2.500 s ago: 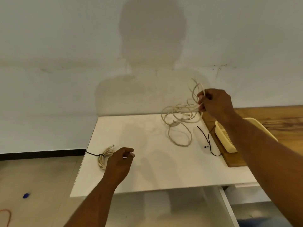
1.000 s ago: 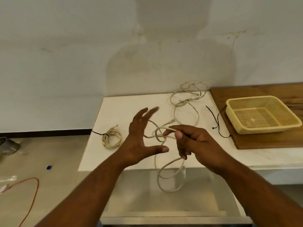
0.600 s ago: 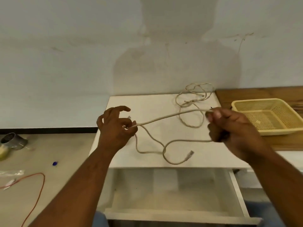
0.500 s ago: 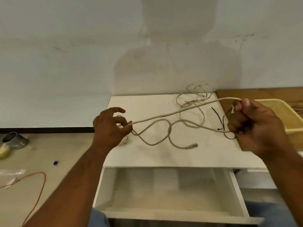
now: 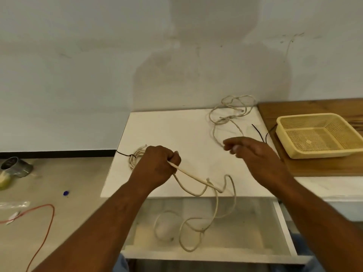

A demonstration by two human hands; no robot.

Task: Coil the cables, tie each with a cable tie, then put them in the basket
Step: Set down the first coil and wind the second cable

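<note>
Left hand [image 5: 157, 167]: clenched round one end of the beige cable [image 5: 191, 176], judged to anchor it for coiling.
Right hand [image 5: 255, 156]: fingers slack, nothing seen held (view blurred), judged ready to gather slack.
Cable position: led from the left fist, passed below the right hand, draped over the table [image 5: 167, 130] edge into the open drawer [image 5: 235, 238].
Basket [image 5: 318, 153]: stood just beyond the right hand, judged placed for easy reach.

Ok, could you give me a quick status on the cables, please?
Left hand grips loose cable, right hand open. Cable dangles into open drawer, uncoiled. One coil tied. Basket empty.
</note>
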